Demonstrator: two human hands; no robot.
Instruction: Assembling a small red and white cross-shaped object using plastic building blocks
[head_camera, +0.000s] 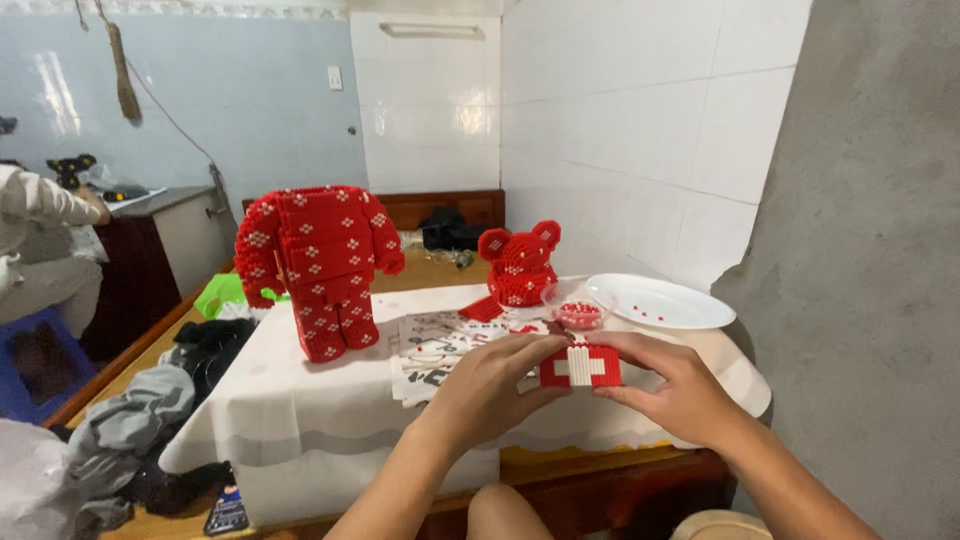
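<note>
Head view: both hands meet over the table's near edge.
Block: small red brick piece (580, 366) with a white cross, held in the air between the hands.
Left hand (492, 388): fingers closed on the block's left end.
Right hand (678, 388): fingers closed on its right end.
Bowl (574, 304): clear, holding red bits, just behind the block.
Plate (662, 300): white, at the far right corner.
Head (519, 265): red bear head, beside the bowl.
Body (318, 262): headless red figure, standing toward the left edge.
Sheet (432, 345): printed paper, mid-table.
</note>
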